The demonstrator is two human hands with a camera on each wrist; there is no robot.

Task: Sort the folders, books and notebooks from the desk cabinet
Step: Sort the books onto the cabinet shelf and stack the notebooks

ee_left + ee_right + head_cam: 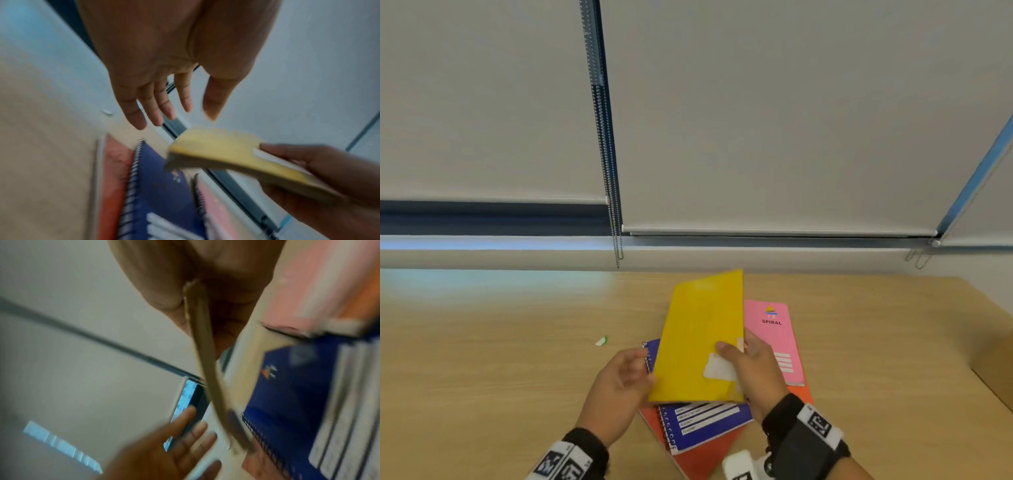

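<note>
The yellow book (702,335) is gripped by the right hand (751,370), long axis pointing away; the left hand (619,387), open, is held just beside its left edge.

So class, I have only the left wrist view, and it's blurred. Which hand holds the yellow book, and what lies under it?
Observer: The right hand holds the yellow book, thumb on the front cover; the head view shows it tilted up off the pile.
Operator: Is the left hand on it too?
Observer: Not clearly. The left hand sits open at the book's left edge, fingers relaxed; contact is hidden.
Operator: And the pile?
Observer: The blue notebook lies on an orange folder, and the head view reads "SPIRAL" on the pink notebook.
Operator: Anything else on the desk?
Observer: A small white and green scrap lies to the left on the desk.
</note>
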